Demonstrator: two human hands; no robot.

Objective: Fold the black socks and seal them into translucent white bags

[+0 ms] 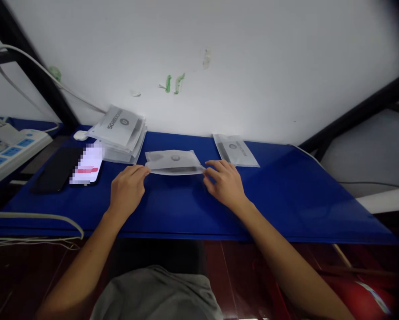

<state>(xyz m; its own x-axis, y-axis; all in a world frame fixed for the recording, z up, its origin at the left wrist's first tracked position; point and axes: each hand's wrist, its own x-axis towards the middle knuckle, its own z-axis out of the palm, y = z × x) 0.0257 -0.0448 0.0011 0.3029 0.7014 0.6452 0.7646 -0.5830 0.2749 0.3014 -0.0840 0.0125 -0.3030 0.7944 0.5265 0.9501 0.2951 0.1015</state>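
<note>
a left hand [127, 189], left of the middle of the frame, pinches the left end of a cloudy plastic bag [174, 163] between thumb and fingertips. a right hand [225, 181], just right of the middle, has its thumb and fingers closed on the bag's right corner, with the other fingers loosely curled. the bag is at the center of the frame, stretched between the two hands, its near edge facing the person and a round grey mark on its upper side. whether that edge is sealed, i cannot tell.

below and around it is a blue table [286, 195]. beyond the right hand, right of center, a second bag [239, 152] lies flat near the wall [259, 66]. left of center, beyond the left hand, a stack of similar bags [119, 129] leans in uneven layers, dark print on the top one. at the left of the frame a dark phone [54, 173] lies beside a lit phone [90, 162] whose screen is blurred out, and a small white case [81, 135] sits just above them. a white power strip [19, 150] is at the far left edge. green marks [177, 83] show on the wall at upper center.
</note>
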